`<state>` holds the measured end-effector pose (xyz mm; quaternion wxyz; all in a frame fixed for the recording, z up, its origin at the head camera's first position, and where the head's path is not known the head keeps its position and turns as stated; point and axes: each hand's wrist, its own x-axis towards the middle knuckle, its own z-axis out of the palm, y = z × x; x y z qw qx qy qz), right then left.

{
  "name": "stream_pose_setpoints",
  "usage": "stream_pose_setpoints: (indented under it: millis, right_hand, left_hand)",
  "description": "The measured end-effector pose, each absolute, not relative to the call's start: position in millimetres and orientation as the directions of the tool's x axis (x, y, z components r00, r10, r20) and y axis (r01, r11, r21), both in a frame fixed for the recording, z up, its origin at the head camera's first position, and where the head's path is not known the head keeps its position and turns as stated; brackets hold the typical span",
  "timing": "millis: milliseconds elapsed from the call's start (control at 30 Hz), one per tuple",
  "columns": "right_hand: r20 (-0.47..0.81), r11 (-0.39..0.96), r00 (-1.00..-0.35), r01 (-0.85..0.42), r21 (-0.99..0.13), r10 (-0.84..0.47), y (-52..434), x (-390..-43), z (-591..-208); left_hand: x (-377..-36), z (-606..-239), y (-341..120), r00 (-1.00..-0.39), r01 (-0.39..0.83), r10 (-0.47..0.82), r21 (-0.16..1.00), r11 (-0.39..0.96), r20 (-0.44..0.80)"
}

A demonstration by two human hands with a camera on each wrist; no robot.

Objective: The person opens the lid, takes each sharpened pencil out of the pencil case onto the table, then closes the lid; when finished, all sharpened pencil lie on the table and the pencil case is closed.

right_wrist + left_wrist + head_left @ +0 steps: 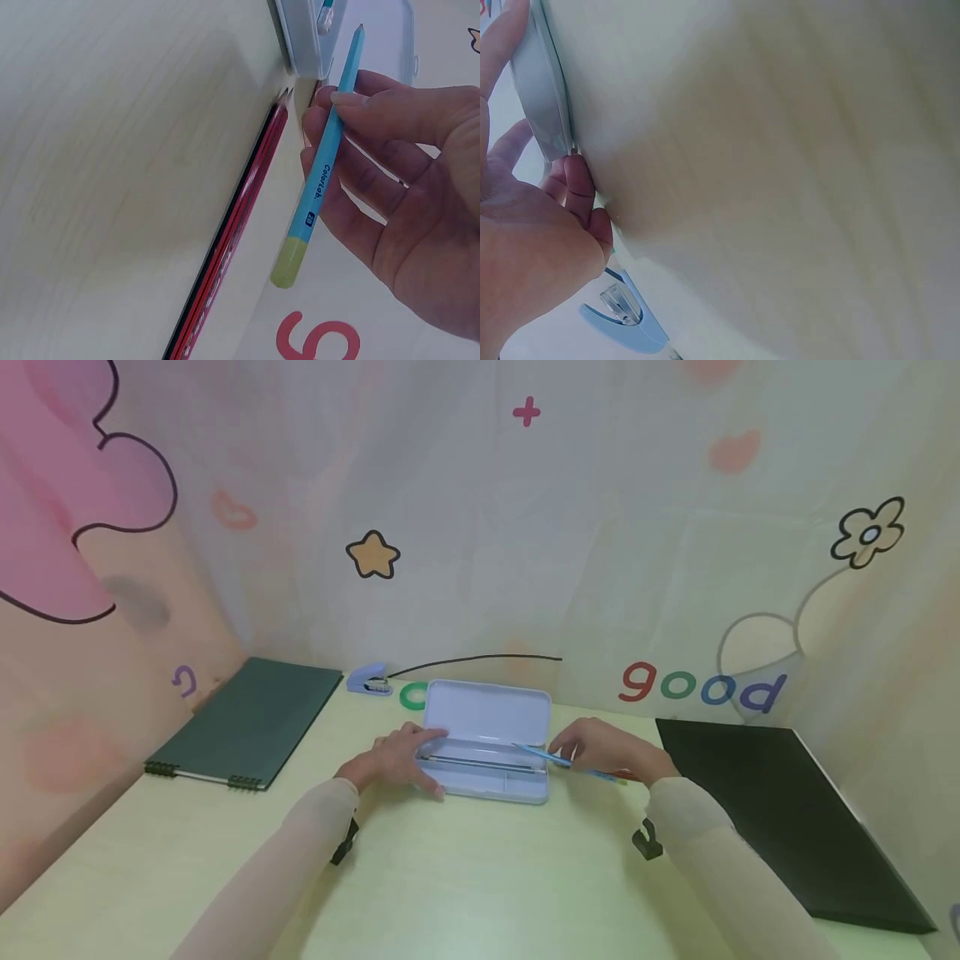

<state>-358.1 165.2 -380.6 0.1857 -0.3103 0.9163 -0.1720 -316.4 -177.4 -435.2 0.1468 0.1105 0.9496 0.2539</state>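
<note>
A white pencil case (487, 712) lies on the table with its lid raised. Inside it, a dark pencil (480, 764) stretches along the tray. My left hand (393, 758) grips the left end of the case, its thumb at the front corner and its fingers toward the back; the left wrist view shows fingertips against the case's edge (544, 90). Between thumb and fingers, my right hand (600, 747) pinches a light blue pencil (321, 172) with a yellow-green end, its tip over the right part of the case. Red-and-black pencils (234, 217) lie on the table below that hand.
A blue stapler (369, 680) and a green tape roll (412, 696) stand behind the case. To the left lies a dark green ring-bound notebook (255, 718). A large black flat board or pad (780, 818) lies at the right. A printed curtain (465, 527) hangs behind the table.
</note>
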Motion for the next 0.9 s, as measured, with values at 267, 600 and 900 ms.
stream_pose_setpoints:
  millis: [267, 600, 900]
  right_hand:
    - [-0.247, 0.761, -0.748, -0.483, -0.433, -0.616, 183.3, -358.5, -380.3]
    - [-0.258, 0.777, -0.765, -0.452, -0.438, -0.591, 210.0, -357.3, -384.7]
    - [-0.232, 0.77, -0.776, -0.446, -0.457, -0.587, 232.4, -351.4, -396.4]
  left_hand:
    - [-317.9, -435.2, -178.4, -0.936, 0.125, 0.271, 0.505, 0.854, -0.227]
    - [-317.0, -431.9, -176.4, -0.935, 0.119, 0.267, 0.502, 0.857, -0.233]
    - [-315.7, -432.5, -175.8, -0.934, 0.117, 0.268, 0.508, 0.853, -0.236]
